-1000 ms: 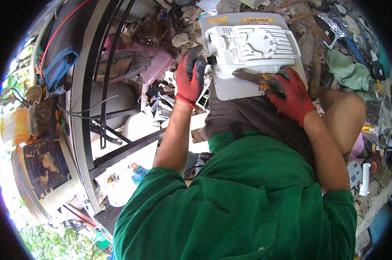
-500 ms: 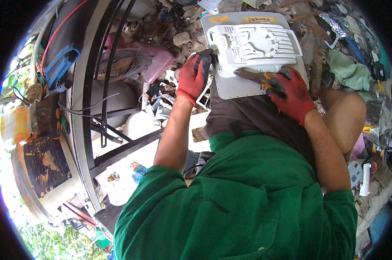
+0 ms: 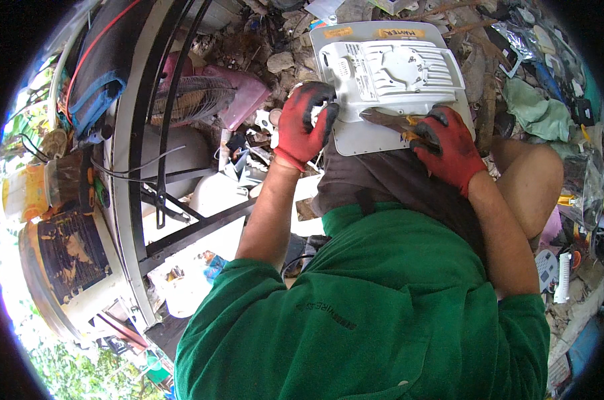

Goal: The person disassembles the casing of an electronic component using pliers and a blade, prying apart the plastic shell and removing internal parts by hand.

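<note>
A white ribbed metal housing (image 3: pixel 398 77) is fixed on a flat grey panel (image 3: pixel 375 139) with rounded corners, resting across my lap. My left hand (image 3: pixel 304 125), in a red and black glove, is at the panel's left edge. Its fingers and thumb are curled around that edge; something white shows between them. My right hand (image 3: pixel 450 143), gloved alike, is closed around the yellow handles of a metal tool (image 3: pixel 385 119). The tool's broad brownish head lies against the near side of the housing. Its exact kind is hard to make out.
A black and white metal frame (image 3: pixel 202 233) stands at my left, with a fan guard (image 3: pixel 192 97) and pink plastic (image 3: pixel 238 93) beyond it. Stones and mixed scrap cover the ground ahead. A pale green cloth (image 3: pixel 535 110) lies among litter on the right.
My left hand has shifted slightly right and rotated, its thumb now showing at the panel edge. My right hand and the tool have hardly moved.
</note>
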Demonstrator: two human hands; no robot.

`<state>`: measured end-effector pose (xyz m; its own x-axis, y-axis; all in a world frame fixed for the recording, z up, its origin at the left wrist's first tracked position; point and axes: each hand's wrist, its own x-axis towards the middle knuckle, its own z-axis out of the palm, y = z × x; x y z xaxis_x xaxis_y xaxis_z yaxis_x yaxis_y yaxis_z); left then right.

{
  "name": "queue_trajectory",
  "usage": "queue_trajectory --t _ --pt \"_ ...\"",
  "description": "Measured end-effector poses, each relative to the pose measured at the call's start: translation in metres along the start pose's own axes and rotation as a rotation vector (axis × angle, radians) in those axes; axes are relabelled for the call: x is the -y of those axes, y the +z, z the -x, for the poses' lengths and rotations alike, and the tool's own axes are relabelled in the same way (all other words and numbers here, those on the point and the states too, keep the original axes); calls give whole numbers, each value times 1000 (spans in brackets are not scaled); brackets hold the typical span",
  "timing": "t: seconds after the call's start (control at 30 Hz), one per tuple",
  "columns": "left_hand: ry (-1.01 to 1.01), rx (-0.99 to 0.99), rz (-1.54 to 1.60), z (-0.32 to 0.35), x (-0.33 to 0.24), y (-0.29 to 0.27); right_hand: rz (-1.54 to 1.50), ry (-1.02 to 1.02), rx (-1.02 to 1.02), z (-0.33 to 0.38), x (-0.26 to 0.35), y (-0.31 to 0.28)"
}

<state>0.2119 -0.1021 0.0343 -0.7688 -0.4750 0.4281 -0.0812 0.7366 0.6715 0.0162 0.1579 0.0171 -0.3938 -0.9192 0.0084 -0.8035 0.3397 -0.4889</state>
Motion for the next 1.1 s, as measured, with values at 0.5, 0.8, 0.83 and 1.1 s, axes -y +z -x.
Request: queue_trajectory --t 0.5,0.8,0.83,1.1 --pt "-77 97 -210 3 34 -4 29 -41 -38 -1 -3 1" --pt "-191 86 100 10 31 5 12 -21 -21 -1 2 -3" --pt "-256 109 135 8 35 5 10 -16 -22 -2 1 -2" --pt "-371 -78 163 16 40 5 35 -49 -76 1 -1 6"
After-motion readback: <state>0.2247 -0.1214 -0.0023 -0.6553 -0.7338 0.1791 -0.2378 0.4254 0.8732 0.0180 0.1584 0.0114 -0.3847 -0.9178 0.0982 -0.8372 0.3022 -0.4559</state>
